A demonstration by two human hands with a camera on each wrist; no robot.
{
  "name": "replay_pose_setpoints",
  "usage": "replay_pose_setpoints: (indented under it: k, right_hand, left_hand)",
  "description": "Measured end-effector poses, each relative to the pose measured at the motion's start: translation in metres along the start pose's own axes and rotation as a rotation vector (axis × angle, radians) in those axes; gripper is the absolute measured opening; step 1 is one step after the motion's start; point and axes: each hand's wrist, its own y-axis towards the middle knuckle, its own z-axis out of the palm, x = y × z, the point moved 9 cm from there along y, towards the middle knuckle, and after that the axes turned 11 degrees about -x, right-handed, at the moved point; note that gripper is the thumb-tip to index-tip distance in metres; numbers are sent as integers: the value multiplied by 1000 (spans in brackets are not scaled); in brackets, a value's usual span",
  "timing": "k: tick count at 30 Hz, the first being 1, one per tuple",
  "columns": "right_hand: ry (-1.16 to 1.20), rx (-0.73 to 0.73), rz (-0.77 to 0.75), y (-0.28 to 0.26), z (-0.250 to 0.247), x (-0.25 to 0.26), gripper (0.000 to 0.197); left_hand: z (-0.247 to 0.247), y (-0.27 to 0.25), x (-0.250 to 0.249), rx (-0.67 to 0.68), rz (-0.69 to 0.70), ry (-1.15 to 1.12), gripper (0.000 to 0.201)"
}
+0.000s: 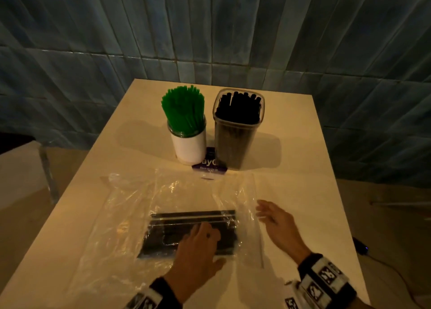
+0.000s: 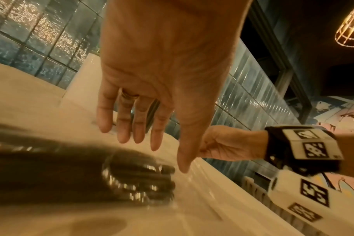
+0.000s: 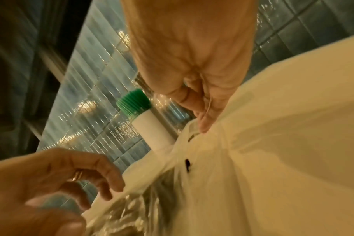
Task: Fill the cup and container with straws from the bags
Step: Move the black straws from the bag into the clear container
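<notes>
A white cup [image 1: 189, 147] packed with green straws [image 1: 184, 108] stands at the table's far middle, also in the right wrist view [image 3: 152, 132]. Beside it on the right is a tall clear container [image 1: 235, 140] full of black straws. A crumpled clear bag [image 1: 130, 206] lies near me with a bundle of black straws [image 1: 177, 222] inside. My left hand [image 1: 200, 236] is over that bundle [image 2: 91, 175], fingers [image 2: 139, 137] straight and holding nothing. My right hand [image 1: 268, 213] is at the bag's right edge, its fingertips [image 3: 202, 126] touching the plastic, fingers loose.
A purple card [image 1: 210, 167] lies under the cup and container. The cream table [image 1: 303, 168] ends against a blue tiled wall [image 1: 210, 29] at the back. Another pale surface [image 1: 18, 168] stands to the left, and a dark cable [image 1: 363, 248] lies on the floor at right.
</notes>
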Motion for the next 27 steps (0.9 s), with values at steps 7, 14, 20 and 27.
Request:
replay_pose_setpoints:
  k: [7,14,20,27]
  right_hand:
    - [-258,193,-88,2,42,10,32]
    - [-416,491,-406,1,77,49,24]
    - [-553,605,-359,-4,98,47,30]
    - [-696,662,-292,-3,110,45,40]
  left_hand:
    - [50,-25,7,281,14,49,81]
    - [24,-18,18,-60,61,10,54]
    - [20,-9,28,-193,97,-74,31]
    - [28,-10,23,-211,176,-38,40]
